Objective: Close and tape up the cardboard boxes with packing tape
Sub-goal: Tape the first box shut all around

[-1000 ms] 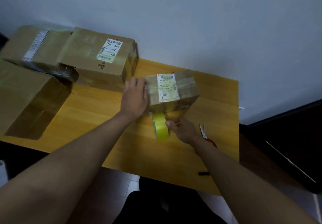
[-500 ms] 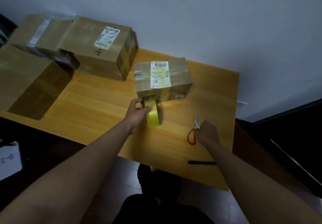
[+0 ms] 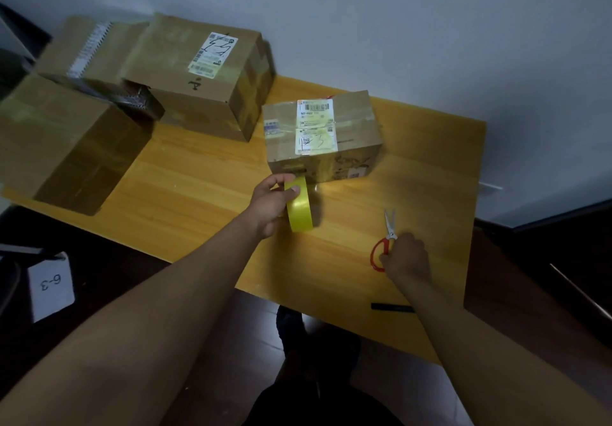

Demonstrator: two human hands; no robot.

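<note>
Boxes sit on the wooden table (image 3: 185, 190): I count four, and the small box (image 3: 323, 134) in the middle looks closed with tape going onto its front side, so I think that strip still needs cutting. The left hand (image 3: 270, 202) holds the one yellow tape roll (image 3: 299, 203) just in front of that box. The right hand (image 3: 405, 256) grips the one pair of red scissors (image 3: 384, 243) lying on the table.
</note>
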